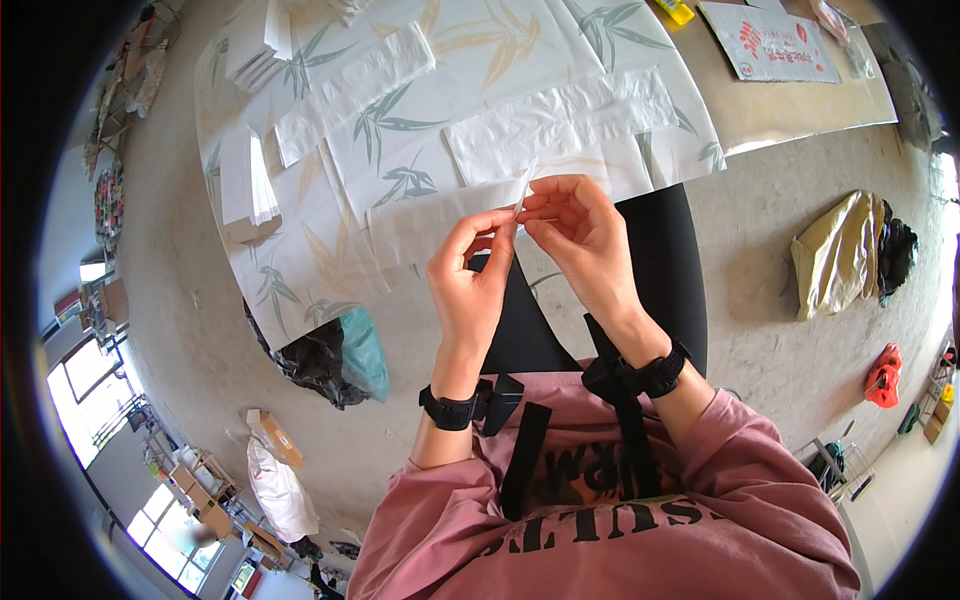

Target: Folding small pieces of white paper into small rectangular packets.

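My left hand (472, 272) and my right hand (583, 228) meet over the near edge of the table. Between their fingertips they pinch a thin white piece (523, 190), seen almost edge-on; its exact kind I cannot make out. Just beyond my hands, a flat white translucent plastic sleeve (560, 122) lies across the tablecloth (400, 140). Another such sleeve (355, 92) lies farther left. A stack of white folded cards or flat cartons (246, 178) stands at the table's left side, with a second stack (262, 45) behind it.
A second table (800, 110) at the far right bears a printed silver packet (770, 43) and a yellow object (676, 10). On the floor lie black and teal bags (362, 355) to the left, a gold-coloured sheet (838, 255) and a red bag (883, 376) to the right.
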`<state>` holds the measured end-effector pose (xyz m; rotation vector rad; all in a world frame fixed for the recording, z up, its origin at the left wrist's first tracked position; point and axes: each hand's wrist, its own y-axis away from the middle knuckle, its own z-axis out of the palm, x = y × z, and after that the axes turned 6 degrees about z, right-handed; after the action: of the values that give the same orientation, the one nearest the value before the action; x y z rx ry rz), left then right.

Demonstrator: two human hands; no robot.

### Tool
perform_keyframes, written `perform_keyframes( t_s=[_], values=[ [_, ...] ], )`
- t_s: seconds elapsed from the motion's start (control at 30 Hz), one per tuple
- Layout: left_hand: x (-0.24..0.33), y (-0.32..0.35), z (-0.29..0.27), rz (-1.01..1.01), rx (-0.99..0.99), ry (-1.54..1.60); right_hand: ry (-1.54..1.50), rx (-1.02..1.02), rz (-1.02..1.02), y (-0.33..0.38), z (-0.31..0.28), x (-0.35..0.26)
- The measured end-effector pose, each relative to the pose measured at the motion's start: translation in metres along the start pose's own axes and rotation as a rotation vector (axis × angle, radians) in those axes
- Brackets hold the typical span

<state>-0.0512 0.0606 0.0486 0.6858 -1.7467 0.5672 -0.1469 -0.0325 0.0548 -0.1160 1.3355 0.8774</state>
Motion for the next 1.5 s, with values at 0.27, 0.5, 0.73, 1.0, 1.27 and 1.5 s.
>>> perform_keyframes(
  t_s=[0.27, 0.5, 0.73, 1.0, 1.27, 1.5],
  values=[
    [0.003, 0.001, -0.001, -0.125, 0.043, 0.149, 0.181, 0.024, -0.161, 0.002, 0.004, 0.002],
    [0.009, 0.001, -0.005, -0.095, 0.028, 0.176, 0.228, 0.04, -0.176, 0.003, 0.006, 0.003],
    [0.015, -0.001, -0.006, -0.057, 0.025, 0.145, 0.223, 0.043, -0.148, 0.004, 0.005, 0.002],
    [0.019, -0.003, -0.006, 0.025, 0.017, -0.015, 0.244, 0.041, -0.158, 0.006, 0.006, 0.001],
    [0.016, -0.003, -0.005, 0.291, -0.014, -0.242, 0.152, 0.051, -0.15, 0.009, 0.006, 0.001],
    [0.017, -0.001, -0.002, 0.36, -0.013, -0.302, 0.107, 0.072, -0.097, 0.012, 0.005, -0.002]
  ],
)
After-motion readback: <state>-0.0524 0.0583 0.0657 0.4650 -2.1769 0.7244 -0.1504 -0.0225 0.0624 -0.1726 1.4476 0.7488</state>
